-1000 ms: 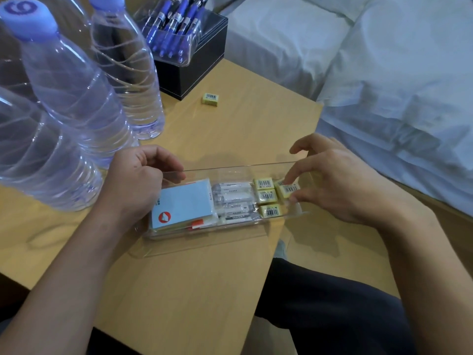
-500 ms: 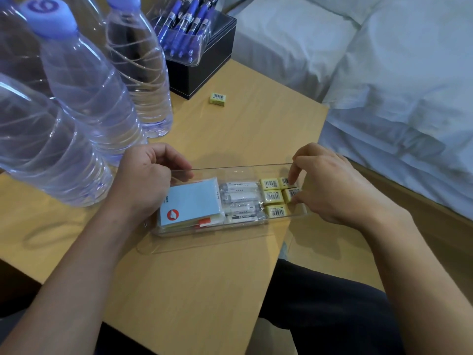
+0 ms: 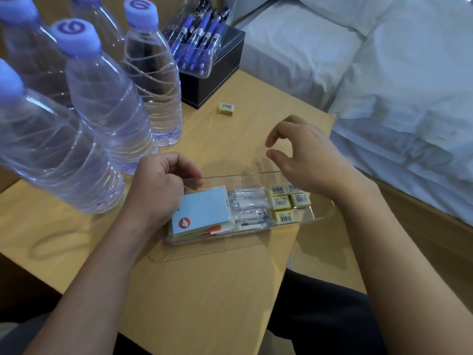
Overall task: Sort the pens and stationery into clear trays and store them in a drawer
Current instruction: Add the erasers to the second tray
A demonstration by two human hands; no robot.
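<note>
The step in hand looks to be fetching the last loose eraser [image 3: 226, 109], which lies on the table [image 3: 204, 290] well beyond the clear tray's [image 3: 321, 212] far rim, just short of the black box [image 3: 217, 73]. The right hand [image 3: 307, 160] hovers above the tray's right end, thumb and forefinger parted and the other fingers loosely curled, holding nothing. To do this well it should reach straight out over the far rim, pinch the eraser by its short sides, and bring it back low. It should then set the eraser flat in the bare strip at the tray's right end, beside the five yellow erasers [image 3: 281, 202] already packed there. Dropping it would likely knock that neat block askew. The left hand [image 3: 158, 185] grips the tray's far rim at the left end with curled fingers, and should keep doing so, since the light tray overhangs the table's near edge and could slide. Inside the tray, a blue notepad [image 3: 202, 210] fills the left end and white packets [image 3: 249, 208] sit in the middle. The pens [image 3: 195, 39] are in a second clear holder on the black box, far beyond the tray. Compared with half a second ago, the right hand has come up out of the tray's right end, where its fingertips were down among the erasers. The left hand and the tray have not moved.
</note>
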